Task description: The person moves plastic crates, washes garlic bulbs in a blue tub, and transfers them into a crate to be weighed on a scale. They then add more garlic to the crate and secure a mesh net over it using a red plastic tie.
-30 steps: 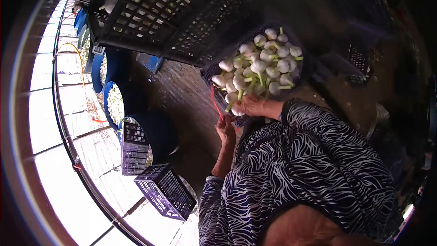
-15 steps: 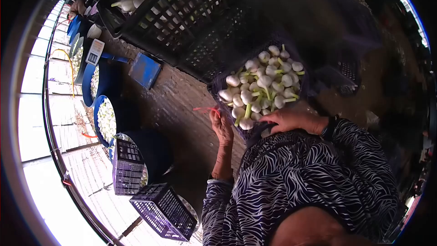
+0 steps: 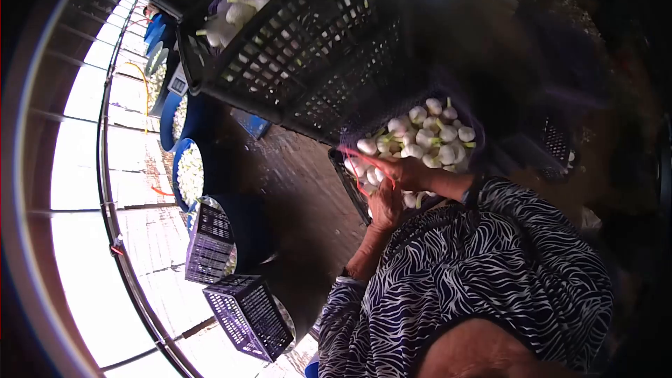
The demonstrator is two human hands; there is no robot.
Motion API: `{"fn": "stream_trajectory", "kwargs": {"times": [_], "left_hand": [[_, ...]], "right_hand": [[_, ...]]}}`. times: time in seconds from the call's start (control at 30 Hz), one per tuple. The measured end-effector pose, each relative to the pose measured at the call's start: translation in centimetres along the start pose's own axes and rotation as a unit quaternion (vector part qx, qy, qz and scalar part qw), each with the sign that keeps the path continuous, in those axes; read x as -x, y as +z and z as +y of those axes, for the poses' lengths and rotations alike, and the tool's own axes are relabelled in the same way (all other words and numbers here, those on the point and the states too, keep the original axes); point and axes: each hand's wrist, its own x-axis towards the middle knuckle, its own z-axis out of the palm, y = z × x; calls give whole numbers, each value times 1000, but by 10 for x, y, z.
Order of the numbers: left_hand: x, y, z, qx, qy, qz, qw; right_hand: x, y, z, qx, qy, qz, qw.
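My left hand (image 3: 384,207) is closed with a red string (image 3: 351,151) at its fingertips. Against it, my right hand (image 3: 406,172) pinches the same string, which makes a loose loop around the fingers. Both hands are over the near left part of a heap of white garlic bulbs (image 3: 428,136) with short green stems. Dark purple mesh (image 3: 467,113) surrounds the bulbs, inside a black crate (image 3: 348,180) whose left edge shows. My fingers partly hide the string and the bulbs below.
A large black crate (image 3: 308,49) holding more garlic stands beyond the heap. Along the left are blue tubs (image 3: 183,185) of garlic pieces and purple crates (image 3: 248,315). A blue scale platform (image 3: 250,123) lies on the floor (image 3: 301,168). The right side is dark.
My left hand has brought the red string right, onto the garlic. My right hand has moved left from the heap's near edge to meet it. The view has shifted.
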Motion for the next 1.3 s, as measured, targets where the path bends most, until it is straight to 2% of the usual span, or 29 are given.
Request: {"fn": "stream_trajectory", "kwargs": {"times": [0.03,0.07,0.13,0.17,0.27,0.3,0.4,0.43,0.47,0.5,0.53,0.57,0.6,0.67,0.73,0.77,0.8,0.87,0.9,0.93,0.97,1.0,1.03,1.07,1.13,1.17,1.3], "left_hand": [[-4,-4,17,18,9,29,999],[-6,-3,18,-6,62,58,996],[-8,-14,28,-41,168,115,978],[-9,-16,38,0,44,49,998],[-14,-8,44,-95,117,38,988],[-13,-5,50,-29,-83,-14,996],[-17,-23,66,212,-176,27,961],[-14,-30,56,286,-187,80,936],[-9,-40,50,245,-164,142,945],[-12,-57,54,186,-132,198,953],[6,-68,20,199,-203,232,930],[19,-66,-28,258,-201,331,885],[33,-93,-26,278,-320,331,843],[45,-95,-32,272,-340,357,827],[45,-81,-31,297,-292,322,850],[32,-82,7,292,-258,287,875],[21,-89,35,240,-195,221,925],[2,-120,99,257,0,103,961],[-10,-140,135,258,98,36,960],[-22,-163,163,235,148,-56,959],[-31,-174,179,103,381,-32,918],[-38,-192,204,298,330,-154,882],[-36,-204,217,277,380,-188,862],[-21,-220,217,224,355,-275,865],[-29,-227,228,246,428,-178,851],[-34,-231,235,251,460,-125,842],[-21,-222,230,233,461,4,857]], "right_hand": [[-9,4,8,11,-60,-10,998],[-11,5,18,-27,-102,-64,992],[-7,15,14,20,-71,-74,995],[-6,23,21,-2,-57,-41,998],[5,13,28,22,-95,-9,995],[5,13,32,66,-62,-44,995],[5,11,37,34,-156,51,986],[3,-5,22,79,-68,-31,994],[4,-7,23,1,-76,21,997],[4,-5,25,-18,-55,26,998],[1,-2,28,-37,-35,31,998],[0,-1,30,-58,-19,25,998],[3,3,21,-101,-10,58,993],[0,-9,9,-103,28,49,993],[-4,-9,6,-110,20,77,991],[-4,-12,-1,-157,21,92,983],[-4,-22,-10,-164,27,81,983],[-4,-18,-6,-104,-10,95,990],[-2,-21,-7,-102,47,39,993],[-2,-18,-4,-99,49,34,993],[-1,-13,0,-94,52,29,994],[0,-11,6,-88,56,26,994],[0,-7,8,-90,30,43,995],[0,-6,6,-71,33,48,996],[1,-5,7,-50,-26,75,996],[1,-7,4,-58,-16,74,995],[1,0,5,-55,57,89,993]]}}
